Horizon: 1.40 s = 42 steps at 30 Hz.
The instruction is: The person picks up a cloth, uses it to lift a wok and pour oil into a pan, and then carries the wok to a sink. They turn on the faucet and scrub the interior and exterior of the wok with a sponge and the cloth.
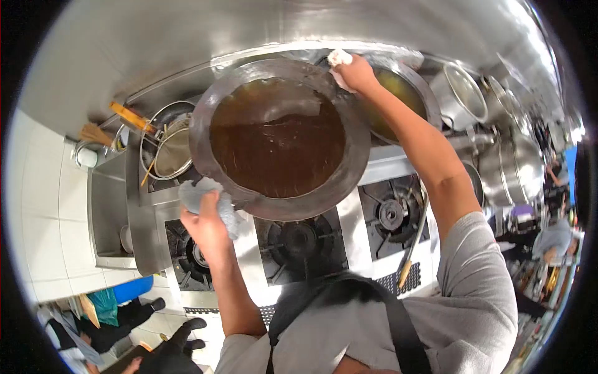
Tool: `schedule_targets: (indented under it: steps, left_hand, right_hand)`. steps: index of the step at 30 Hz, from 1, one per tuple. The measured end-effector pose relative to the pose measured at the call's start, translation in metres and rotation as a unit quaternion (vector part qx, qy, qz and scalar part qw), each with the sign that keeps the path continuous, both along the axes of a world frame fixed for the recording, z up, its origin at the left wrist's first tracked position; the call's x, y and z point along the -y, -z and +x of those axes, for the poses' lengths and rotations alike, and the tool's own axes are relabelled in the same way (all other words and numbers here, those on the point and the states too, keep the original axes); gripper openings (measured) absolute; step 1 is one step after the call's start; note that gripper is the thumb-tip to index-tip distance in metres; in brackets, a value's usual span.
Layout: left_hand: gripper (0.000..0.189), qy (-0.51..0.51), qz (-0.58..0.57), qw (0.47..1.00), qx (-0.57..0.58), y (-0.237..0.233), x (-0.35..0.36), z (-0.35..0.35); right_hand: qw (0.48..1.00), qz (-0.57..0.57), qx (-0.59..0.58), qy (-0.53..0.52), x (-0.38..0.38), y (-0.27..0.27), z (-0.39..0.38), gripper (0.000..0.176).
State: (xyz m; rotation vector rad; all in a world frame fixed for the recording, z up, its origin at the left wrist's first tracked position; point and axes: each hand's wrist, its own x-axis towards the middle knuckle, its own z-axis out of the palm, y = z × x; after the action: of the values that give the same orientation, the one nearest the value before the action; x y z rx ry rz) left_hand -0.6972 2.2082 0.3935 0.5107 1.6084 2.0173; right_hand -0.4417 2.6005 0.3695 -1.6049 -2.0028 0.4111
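A large dark wok [202,134] fills the middle of the head view, holding brown liquid [274,149] that looks like oil. My left hand [208,227] is closed on a grey cloth [192,196] at the wok's near-left rim. At the far-right rim, my right hand [360,76] grips a white cloth [339,59] with the arm stretched forward. Both cloths lie against the wok's edge; any handles under them are hidden. Behind my right forearm stands a second wok [427,100] with yellowish liquid.
Gas burners [302,240] line the near side, with a long wooden-handled tool [408,265] at the right. Strainers [173,153] sit left, beside a sink [112,212]. Metal pots [464,93] crowd the right. Other people [554,243] are at right and lower left.
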Motion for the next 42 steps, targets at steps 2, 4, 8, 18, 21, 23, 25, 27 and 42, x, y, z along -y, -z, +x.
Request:
schedule_targets:
  steps: [2,4,8,18,21,23,25,27,42]
  left_hand:
    - [0.013,-0.002,-0.019,1.0,-0.005,-0.004,0.009,0.002]
    - [0.02,-0.018,-0.106,0.994,-0.035,-0.004,0.023,0.001]
    - [0.037,0.059,-0.131,0.986,-0.081,0.023,0.036,0.003]
    - [0.017,0.272,-0.037,0.961,0.027,0.032,0.032,0.115]
    - [0.02,0.278,-0.113,0.954,0.002,0.055,0.022,0.144]
    - [0.027,0.24,-0.15,0.95,-0.134,0.081,0.012,0.167]
    - [0.024,0.4,-0.071,0.912,-0.053,0.089,0.002,0.182]
    - [0.017,0.432,-0.053,0.9,0.019,0.062,-0.005,0.224]
    - [0.031,0.572,-0.165,0.801,-0.061,0.084,-0.072,0.394]
  right_hand:
    - [0.999,-0.038,-0.019,0.006,0.02,-0.002,0.023,0.051]
    - [0.999,-0.027,-0.005,0.025,0.042,-0.003,0.044,0.049]
    - [0.991,0.019,-0.044,0.126,0.104,-0.013,0.104,0.041]
    - [0.96,-0.009,-0.064,0.272,0.255,-0.045,0.288,0.041]
    - [0.941,0.031,-0.048,0.332,0.285,-0.034,0.351,0.045]
    - [0.934,0.04,-0.048,0.351,0.313,-0.032,0.383,0.047]
    - [0.929,0.021,-0.035,0.369,0.345,-0.043,0.412,0.048]
    - [0.917,0.016,-0.035,0.398,0.366,-0.039,0.437,0.047]
    - [0.797,0.06,-0.113,0.59,0.494,0.014,0.567,0.045]
